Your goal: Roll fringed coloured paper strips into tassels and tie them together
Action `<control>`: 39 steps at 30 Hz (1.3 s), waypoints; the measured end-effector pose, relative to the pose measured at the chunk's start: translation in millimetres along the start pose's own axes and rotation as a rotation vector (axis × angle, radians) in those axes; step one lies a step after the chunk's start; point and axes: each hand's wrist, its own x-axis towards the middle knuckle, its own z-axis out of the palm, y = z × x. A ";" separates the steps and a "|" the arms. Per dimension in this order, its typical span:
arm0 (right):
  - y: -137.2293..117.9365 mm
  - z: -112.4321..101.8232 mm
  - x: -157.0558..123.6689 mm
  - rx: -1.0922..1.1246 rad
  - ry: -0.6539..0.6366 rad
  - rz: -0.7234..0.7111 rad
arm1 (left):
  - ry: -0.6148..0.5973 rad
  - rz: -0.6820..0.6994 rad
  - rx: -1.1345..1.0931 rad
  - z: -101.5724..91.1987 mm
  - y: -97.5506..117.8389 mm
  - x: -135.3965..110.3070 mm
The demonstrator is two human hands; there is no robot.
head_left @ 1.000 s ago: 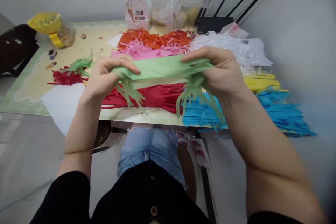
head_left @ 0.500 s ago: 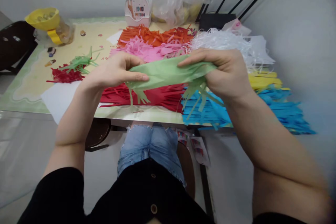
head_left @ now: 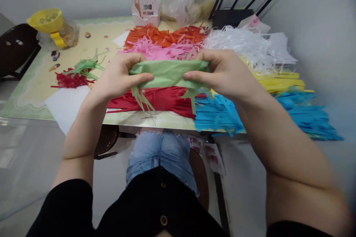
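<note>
A strip of light green tissue paper (head_left: 168,74) with fringed ends stretches between my two hands, raised over the table. My left hand (head_left: 124,72) pinches its left end, thumb on the near face and fingers behind. At the right end my right hand (head_left: 222,72) grips it the same way. Cut green fringe hangs below the strip at both sides. Beneath lies a bundle of red fringed paper (head_left: 164,100). Pink fringed paper (head_left: 158,50) and orange fringed paper (head_left: 164,37) lie behind the hands. Blue fringed paper (head_left: 219,113) is below my right hand.
Yellow fringed paper (head_left: 280,82) and white shredded strips (head_left: 236,44) fill the right side. Small red scraps (head_left: 72,78) and green scraps (head_left: 85,67) lie left, near a white sheet (head_left: 66,103). A yellow funnel (head_left: 46,20) and a white-pink container (head_left: 146,7) stand at the back.
My right hand has moved left, closer to my left hand, and its thumb now lies on the near face of the green paper. The strip is held more level.
</note>
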 end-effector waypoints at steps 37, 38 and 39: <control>-4.8 11.6 -25.5 -0.178 0.251 -0.126 | 0.310 0.210 0.103 30.7 -25.2 -19.0; -3.9 11.5 -24.9 -0.099 0.226 -0.104 | 0.283 0.190 0.024 30.3 -26.4 -19.3; -3.0 11.7 -24.4 -0.012 0.197 -0.082 | 0.256 0.165 -0.066 30.0 -27.8 -19.5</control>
